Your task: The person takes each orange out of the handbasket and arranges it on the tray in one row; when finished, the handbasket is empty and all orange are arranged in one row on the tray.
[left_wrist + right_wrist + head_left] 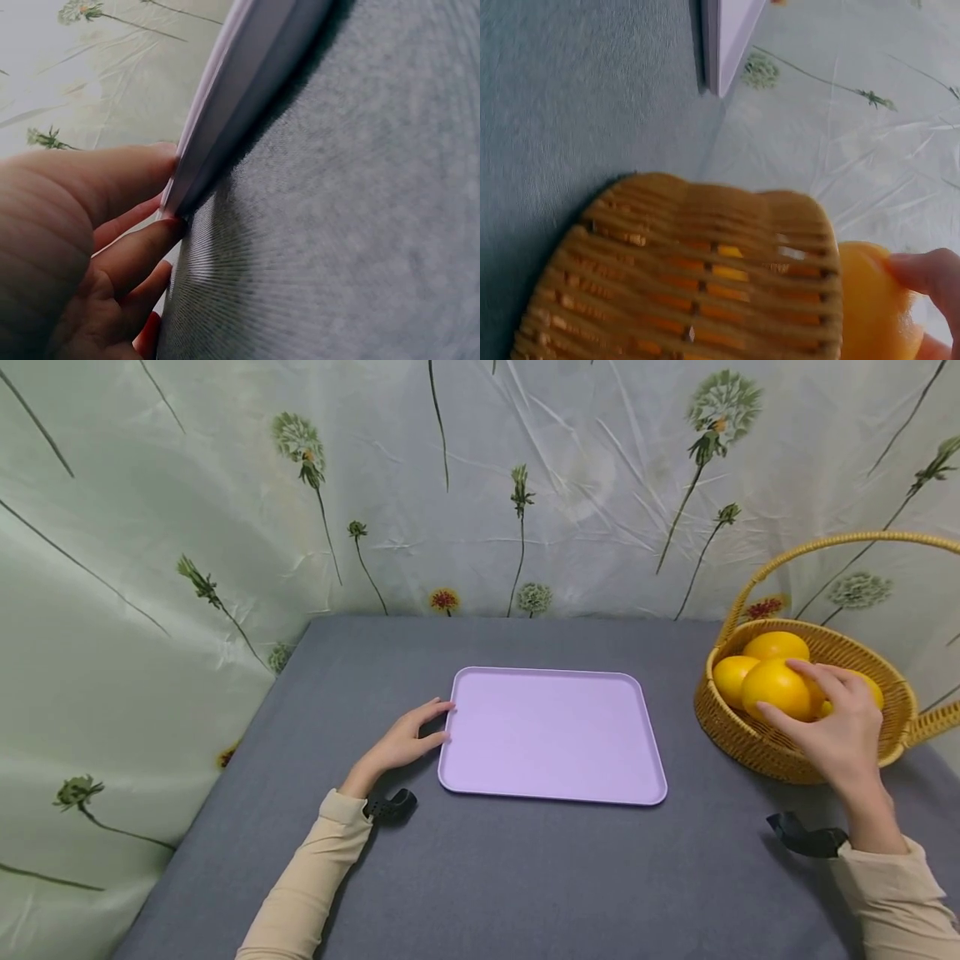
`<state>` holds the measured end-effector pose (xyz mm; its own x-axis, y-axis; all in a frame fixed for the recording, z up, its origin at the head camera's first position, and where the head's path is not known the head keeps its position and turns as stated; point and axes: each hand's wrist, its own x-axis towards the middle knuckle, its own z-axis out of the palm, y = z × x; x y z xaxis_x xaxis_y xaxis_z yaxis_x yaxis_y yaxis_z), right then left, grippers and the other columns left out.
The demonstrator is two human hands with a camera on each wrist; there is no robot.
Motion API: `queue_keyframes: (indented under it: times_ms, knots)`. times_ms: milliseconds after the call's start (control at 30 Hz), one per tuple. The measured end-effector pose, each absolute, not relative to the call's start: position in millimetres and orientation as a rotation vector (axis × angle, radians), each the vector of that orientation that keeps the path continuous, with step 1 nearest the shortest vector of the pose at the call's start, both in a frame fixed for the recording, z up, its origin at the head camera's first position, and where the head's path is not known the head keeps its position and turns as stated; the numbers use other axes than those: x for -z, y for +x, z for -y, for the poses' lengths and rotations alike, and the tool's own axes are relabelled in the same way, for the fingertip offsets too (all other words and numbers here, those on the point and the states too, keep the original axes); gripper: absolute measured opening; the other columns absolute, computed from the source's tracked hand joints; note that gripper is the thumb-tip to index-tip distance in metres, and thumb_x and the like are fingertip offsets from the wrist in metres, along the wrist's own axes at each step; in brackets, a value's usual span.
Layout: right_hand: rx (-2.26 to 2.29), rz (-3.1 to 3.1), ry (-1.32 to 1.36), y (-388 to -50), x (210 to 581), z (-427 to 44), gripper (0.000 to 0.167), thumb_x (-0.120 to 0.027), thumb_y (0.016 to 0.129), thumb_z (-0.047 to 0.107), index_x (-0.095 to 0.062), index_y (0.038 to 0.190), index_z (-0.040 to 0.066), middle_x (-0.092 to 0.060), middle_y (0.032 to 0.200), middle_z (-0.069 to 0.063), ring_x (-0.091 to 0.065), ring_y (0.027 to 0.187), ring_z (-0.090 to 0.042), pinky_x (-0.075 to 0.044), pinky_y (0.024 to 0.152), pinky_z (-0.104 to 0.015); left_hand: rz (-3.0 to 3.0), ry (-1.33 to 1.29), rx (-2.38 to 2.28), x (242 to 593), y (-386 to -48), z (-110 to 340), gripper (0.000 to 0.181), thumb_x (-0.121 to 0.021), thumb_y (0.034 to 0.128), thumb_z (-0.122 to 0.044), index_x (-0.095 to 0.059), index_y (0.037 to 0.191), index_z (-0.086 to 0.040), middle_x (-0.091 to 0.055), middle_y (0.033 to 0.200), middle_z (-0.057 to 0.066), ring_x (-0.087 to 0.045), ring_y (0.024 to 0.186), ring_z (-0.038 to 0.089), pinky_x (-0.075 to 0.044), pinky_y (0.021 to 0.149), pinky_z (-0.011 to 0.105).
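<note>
A lilac rectangular tray [553, 737] lies flat on the grey cloth. My left hand [401, 743] rests at its left edge, thumb and fingertips apart and touching the rim; in the left wrist view the fingers [139, 255] meet the tray's side [232, 97]. At the right, my right hand [847, 722] pinches an orange [776, 687] between thumb and fingers, above the other fruit in a wicker basket [738, 743]. The right wrist view has this orange [874, 300] at the basket's rim, with part of the hand out of frame.
Several more oranges [776, 645] lie in the basket, whose tall handle [825, 539] arches over it. The grey table [540, 877] meets a flower-print curtain [420, 485] behind and at the left. Each wrist wears a black camera mount [393, 807].
</note>
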<state>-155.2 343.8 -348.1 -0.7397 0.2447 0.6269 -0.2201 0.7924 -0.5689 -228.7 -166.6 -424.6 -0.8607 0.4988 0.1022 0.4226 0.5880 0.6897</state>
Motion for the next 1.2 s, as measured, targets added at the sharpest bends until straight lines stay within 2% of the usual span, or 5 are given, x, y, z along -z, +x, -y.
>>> queue_keyframes:
  times_ms: [67,300,867,1100,1200]
  knots:
    - [-0.841,2.230,0.013,-157,349,-340,0.058,-0.080,0.058,0.001,-0.065,0.114,0.003,-0.044,0.107,0.030,-0.030,0.099,0.022,-0.021,0.084,-0.013,-2.718,0.807,-1.135,426,-229,166,0.050,-0.060,0.0894,-0.014,-0.047,0.136,-0.002,-0.043,0.144,0.023,-0.030,0.140,0.040,-0.025,0.114,0.055]
    - [-0.846,2.235,0.023,-162,352,-329,0.060,-0.080,0.057,0.002,-0.065,0.116,0.003,-0.055,0.118,-0.027,-0.028,0.100,0.021,-0.022,0.082,-0.017,-2.736,0.821,-1.133,427,-229,167,0.049,-0.060,0.0890,-0.015,-0.048,0.135,-0.002,-0.045,0.143,0.023,-0.032,0.139,0.040,-0.026,0.113,0.055]
    - [-0.867,2.155,0.164,-174,351,-299,0.060,-0.080,0.055,-0.003,-0.065,0.114,0.002,-0.054,0.117,-0.030,-0.032,0.107,0.015,-0.026,0.079,-0.005,-2.760,0.851,-1.142,429,-227,166,0.048,-0.061,0.0874,-0.013,-0.051,0.132,0.000,-0.048,0.139,0.022,-0.035,0.137,0.039,-0.029,0.112,0.054]
    - [-0.866,2.225,0.176,-179,351,-285,0.059,-0.080,0.059,0.000,-0.064,0.116,0.002,-0.050,0.120,-0.030,-0.047,0.111,-0.035,-0.027,0.079,-0.008,-2.759,0.843,-1.142,428,-227,166,0.047,-0.060,0.0885,-0.013,-0.050,0.133,-0.001,-0.047,0.140,0.022,-0.035,0.138,0.040,-0.028,0.112,0.055]
    - [-0.872,2.246,0.178,-180,350,-279,0.058,-0.080,0.060,0.002,-0.064,0.116,0.003,-0.051,0.121,-0.029,-0.046,0.110,-0.038,-0.027,0.072,-0.002,-2.759,0.844,-1.138,428,-226,166,0.047,-0.060,0.0891,-0.014,-0.050,0.133,-0.001,-0.047,0.141,0.022,-0.034,0.137,0.041,-0.028,0.111,0.056]
